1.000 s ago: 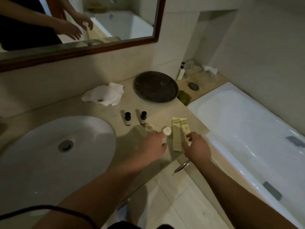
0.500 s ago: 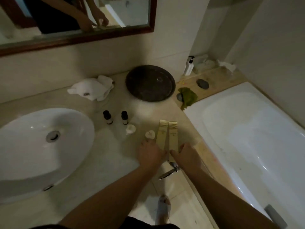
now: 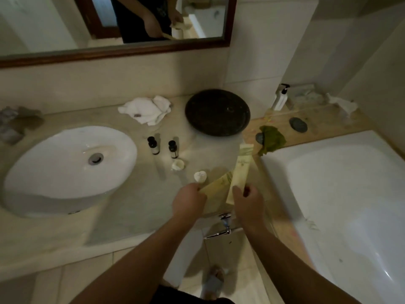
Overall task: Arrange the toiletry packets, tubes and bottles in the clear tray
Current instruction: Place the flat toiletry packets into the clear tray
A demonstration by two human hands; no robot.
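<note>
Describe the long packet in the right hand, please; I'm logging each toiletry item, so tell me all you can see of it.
The long packet is a flat, narrow, pale yellow-cream sachet, seemingly paper or foil, with a faint greenish print near its far end. It is lifted off the counter and points away from the person, toward the green leaf. The right hand pinches its near end. Its lower part overlaps a second similar packet held by the left hand. Print is unreadable.
</note>
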